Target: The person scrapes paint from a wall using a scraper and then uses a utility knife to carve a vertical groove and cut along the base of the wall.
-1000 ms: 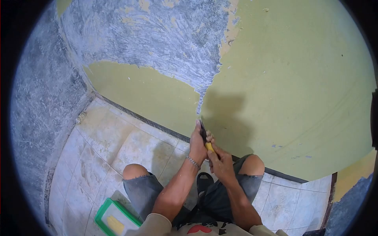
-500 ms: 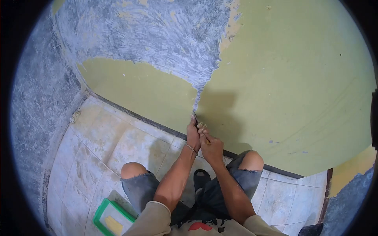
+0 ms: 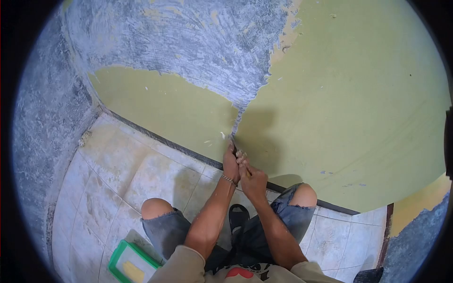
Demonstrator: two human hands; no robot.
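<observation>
My left hand [image 3: 230,163] and my right hand [image 3: 253,180] are closed together around a scraper [image 3: 232,142]. Its narrow blade sticks up past my left fingers and touches the wall at the lower end of a thin bare strip [image 3: 237,120]. Most of the handle is hidden by my fingers; a bit of it shows near my right hand. Green paint [image 3: 179,106] covers the wall on both sides of the strip. Above, the strip widens into a large scraped grey patch [image 3: 203,42]. Small pale flakes [image 3: 222,135] appear just left of the blade.
A dark skirting edge [image 3: 165,140] runs between wall and dusty tiled floor [image 3: 155,172]. A green-rimmed container [image 3: 119,252] with something yellow inside stands on the floor at lower left. My knees are bent near the wall. A rough grey wall [image 3: 42,118] adjoins at left.
Pale flakes have appeared left of the blade. Both hands keep their hold on the scraper at nearly the same spot. The view has shifted slightly.
</observation>
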